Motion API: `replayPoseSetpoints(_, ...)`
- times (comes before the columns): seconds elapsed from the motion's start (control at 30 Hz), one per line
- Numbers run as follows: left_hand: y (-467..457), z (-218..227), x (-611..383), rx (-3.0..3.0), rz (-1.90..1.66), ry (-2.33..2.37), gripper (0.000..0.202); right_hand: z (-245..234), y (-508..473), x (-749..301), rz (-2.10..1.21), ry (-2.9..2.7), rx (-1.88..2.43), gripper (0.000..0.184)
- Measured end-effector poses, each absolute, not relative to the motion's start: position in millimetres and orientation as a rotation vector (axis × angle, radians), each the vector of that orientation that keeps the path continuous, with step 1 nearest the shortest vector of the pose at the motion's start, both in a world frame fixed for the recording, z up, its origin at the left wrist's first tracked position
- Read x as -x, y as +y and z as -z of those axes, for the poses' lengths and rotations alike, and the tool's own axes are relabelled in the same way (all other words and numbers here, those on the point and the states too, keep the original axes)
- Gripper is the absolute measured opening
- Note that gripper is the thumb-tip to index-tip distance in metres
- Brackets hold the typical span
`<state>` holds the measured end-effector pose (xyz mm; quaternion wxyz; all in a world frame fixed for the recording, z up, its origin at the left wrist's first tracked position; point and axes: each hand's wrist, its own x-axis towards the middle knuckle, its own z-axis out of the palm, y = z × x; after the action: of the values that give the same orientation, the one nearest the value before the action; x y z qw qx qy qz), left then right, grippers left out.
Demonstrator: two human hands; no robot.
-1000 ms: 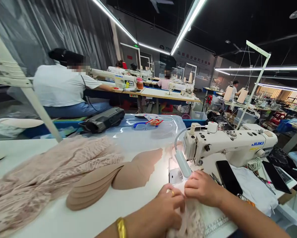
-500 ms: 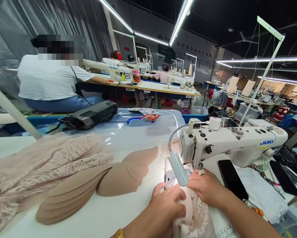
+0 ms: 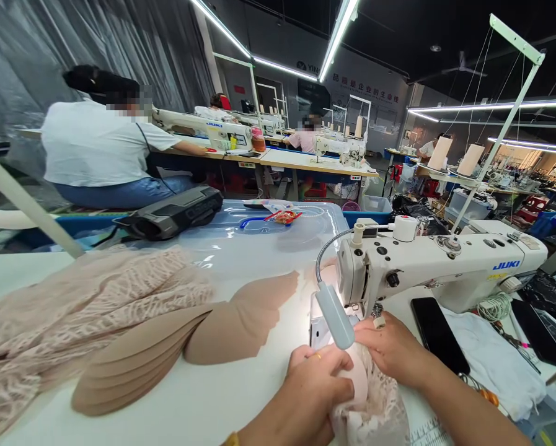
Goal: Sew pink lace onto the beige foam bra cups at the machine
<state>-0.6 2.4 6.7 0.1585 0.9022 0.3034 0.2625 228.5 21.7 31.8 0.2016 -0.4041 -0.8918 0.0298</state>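
Note:
At the JUKI sewing machine [image 3: 426,266], both hands are on a pale pink bra cup [image 3: 359,379] with lace [image 3: 382,409] bunched along its near side. My left hand [image 3: 312,384] grips the cup's left side, fingers curled over it. My right hand [image 3: 393,350] pinches the work's far right edge, close by the presser foot. A grey lamp head [image 3: 335,316] on a bendable neck hides the needle area and some fingertips. To the left lie nested brown moulded cups [image 3: 138,365] and more brown cups [image 3: 243,319].
Beige lace fabric [image 3: 119,297] covers the table's left side. Behind it are a clear plastic lid [image 3: 235,241] and a black device [image 3: 170,214]. A phone [image 3: 440,334] and white cloth [image 3: 496,365] lie to the right. A co-worker in white [image 3: 101,148] sits at another machine.
The view has shifted slightly, so most things appear a little further right. Both hands keep their hold on the cup and lace, with only small finger movement.

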Motion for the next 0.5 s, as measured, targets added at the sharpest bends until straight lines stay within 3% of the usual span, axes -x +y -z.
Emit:
replayPoseSetpoints(0.2,7,-12,8,-2.631,-0.62,0.854,0.012,-32,20,-229,-0.119,-2.472,1.13,0.042)
replayPoseSetpoints(0.4,15,-48,15,-2.587,-0.486,0.707,0.023,-29,19,-228,-0.113,-2.457,1.148,0.041)
replayPoseSetpoints(0.5,22,-64,17,-2.593,-0.437,0.699,0.018,-30,19,-227,-0.073,-2.463,1.117,0.043)
